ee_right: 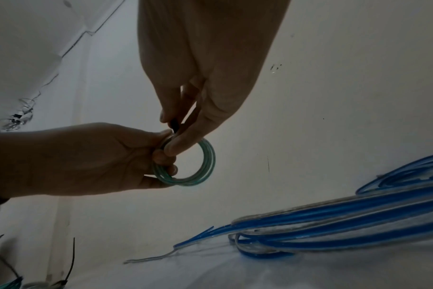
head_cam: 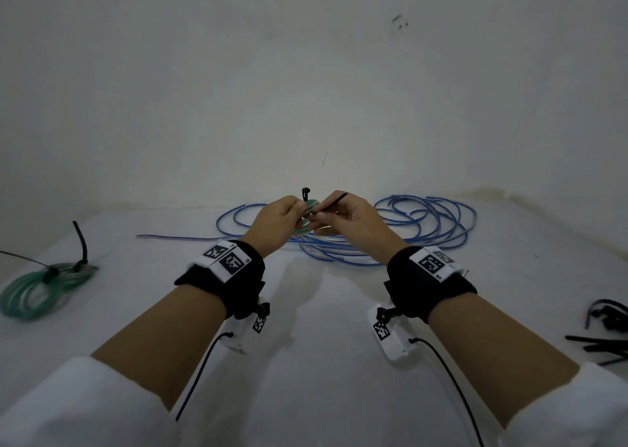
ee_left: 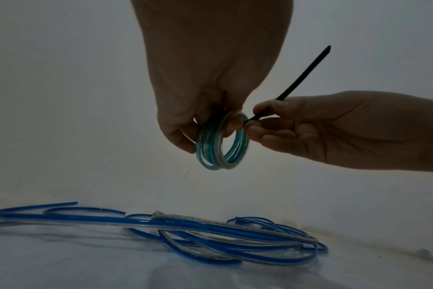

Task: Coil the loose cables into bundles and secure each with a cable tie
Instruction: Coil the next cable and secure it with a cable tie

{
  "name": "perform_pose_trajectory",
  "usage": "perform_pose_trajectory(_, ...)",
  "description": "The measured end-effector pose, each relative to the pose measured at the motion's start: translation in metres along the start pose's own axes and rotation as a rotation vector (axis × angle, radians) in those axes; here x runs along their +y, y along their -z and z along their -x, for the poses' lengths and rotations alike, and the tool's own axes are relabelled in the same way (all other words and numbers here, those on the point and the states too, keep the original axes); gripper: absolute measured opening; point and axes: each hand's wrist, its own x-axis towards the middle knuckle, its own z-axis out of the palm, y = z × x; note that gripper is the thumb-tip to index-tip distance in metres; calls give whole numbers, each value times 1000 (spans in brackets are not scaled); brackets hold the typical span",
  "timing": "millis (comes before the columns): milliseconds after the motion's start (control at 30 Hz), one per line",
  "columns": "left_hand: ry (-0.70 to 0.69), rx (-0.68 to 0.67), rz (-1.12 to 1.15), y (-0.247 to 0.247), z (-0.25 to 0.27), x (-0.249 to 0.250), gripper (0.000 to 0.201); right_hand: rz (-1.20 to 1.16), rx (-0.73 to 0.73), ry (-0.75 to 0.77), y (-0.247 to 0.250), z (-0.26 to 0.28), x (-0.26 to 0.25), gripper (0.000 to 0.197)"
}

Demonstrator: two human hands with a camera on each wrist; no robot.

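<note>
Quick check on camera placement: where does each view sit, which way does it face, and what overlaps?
Head: worn on the head, facing forward and down; shows both forearms, left hand, right hand, blue cable.
Left wrist: under the left hand, facing along it at the green coil and black cable tie.
Right wrist: under the right hand, facing its fingers.
Shared: all show the coil and both hands.

A plain whitish plaster wall (head_cam: pixel 306 73) fills the upper view, dimly and evenly lit, with a few small dark scuff marks (head_cam: pixel 400 22) high on the right. Below it a table draped in white cloth (head_cam: pixel 323 395) runs to the wall, and the right wrist view catches a thin dark crack (ee_right: pixel 69 47) running up the wall
</note>
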Motion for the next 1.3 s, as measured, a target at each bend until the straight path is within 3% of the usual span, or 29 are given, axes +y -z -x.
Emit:
perform_pose_trajectory(367,88,70,223,4,-1,-6,25,1,-6,-22,-6,-4,1,10)
perform_pose_trajectory(500,62,64,200,2,0,-3,21,21,93,45,-8,-5,-3,20)
perform_pose_trajectory(700,76,122,225,4,-1,-8,26,-101,118,85,-12,-8,-10,4)
perform_pose_trajectory(767,72,129,245,4,-1,-6,25,-91,117,95,-13,-6,-12,16)
perform_pose_trajectory(867,52,152,257,6,0,-2,20,-70,119,64,-13,-6,-11,27)
perform_pose_trajectory(1100,-3,147,164,11,1,-5,17,-99,107,-12,-11,-3,-10,2)
perform_pose_trajectory(1300,-49,116,122,9,4,-7,18,-99,131,-87,-12,-4,-9,14)
